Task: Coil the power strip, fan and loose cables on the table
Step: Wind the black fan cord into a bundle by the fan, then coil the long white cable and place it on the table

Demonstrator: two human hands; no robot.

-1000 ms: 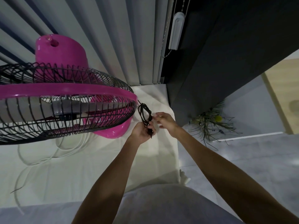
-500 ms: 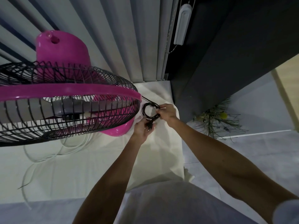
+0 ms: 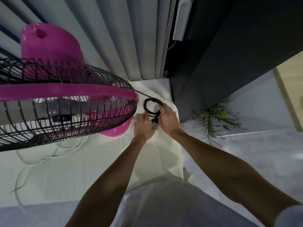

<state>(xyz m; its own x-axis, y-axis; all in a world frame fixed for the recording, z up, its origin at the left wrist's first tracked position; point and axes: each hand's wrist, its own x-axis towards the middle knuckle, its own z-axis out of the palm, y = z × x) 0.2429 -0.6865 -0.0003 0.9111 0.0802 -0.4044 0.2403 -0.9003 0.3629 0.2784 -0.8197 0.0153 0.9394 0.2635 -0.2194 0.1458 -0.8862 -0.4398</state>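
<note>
Right hand [image 3: 168,119] curled loosely over one coiled black cable [image 3: 152,107] just right of the one pink fan [image 3: 65,102], left hand [image 3: 144,126] half open beside its plug [image 3: 155,121], touching unclear, one loose white cable [image 3: 54,153] below the fan

You have a fan [image 3: 65,102] with a glossy magenta plastic housing and rim band, smooth and reflective, around a black wire grille that looks like coated metal. Its blades read as matt grey plastic. The black cable coil [image 3: 151,107] has a smooth, slightly shiny rubbery sheath; the white cable [image 3: 54,153] looks similar. The worktop [image 3: 65,177] is covered with matt off-white cloth, lightly creased. The blinds [image 3: 114,38] behind appear matt grey.
</note>
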